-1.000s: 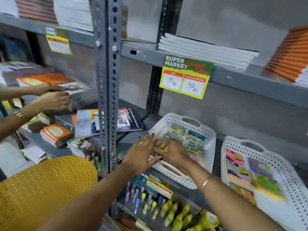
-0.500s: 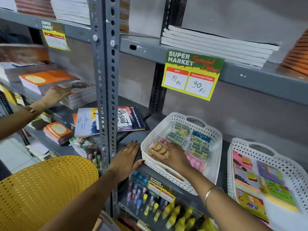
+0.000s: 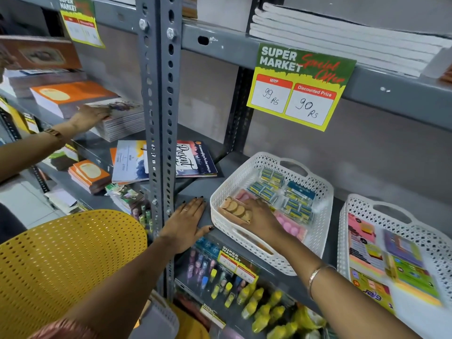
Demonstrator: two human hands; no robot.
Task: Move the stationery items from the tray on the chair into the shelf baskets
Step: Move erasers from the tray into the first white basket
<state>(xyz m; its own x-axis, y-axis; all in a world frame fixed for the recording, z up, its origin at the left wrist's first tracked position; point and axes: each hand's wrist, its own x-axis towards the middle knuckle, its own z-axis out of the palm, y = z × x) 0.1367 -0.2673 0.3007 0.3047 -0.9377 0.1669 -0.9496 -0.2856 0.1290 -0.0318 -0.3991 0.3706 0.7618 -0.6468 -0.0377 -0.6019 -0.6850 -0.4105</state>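
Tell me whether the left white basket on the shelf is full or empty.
Partly filled. The white basket holds packets of brown, pink and blue-green items across its floor, well below the rim. The right hand rests on them.

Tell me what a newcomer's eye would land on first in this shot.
Probably the green and yellow price sign hanging from the upper shelf edge, with 99 and 90 handwritten. Below it, the right hand rests inside a white basket on packets, while the left hand lies flat on the shelf beside it. A yellow perforated chair fills the lower left.
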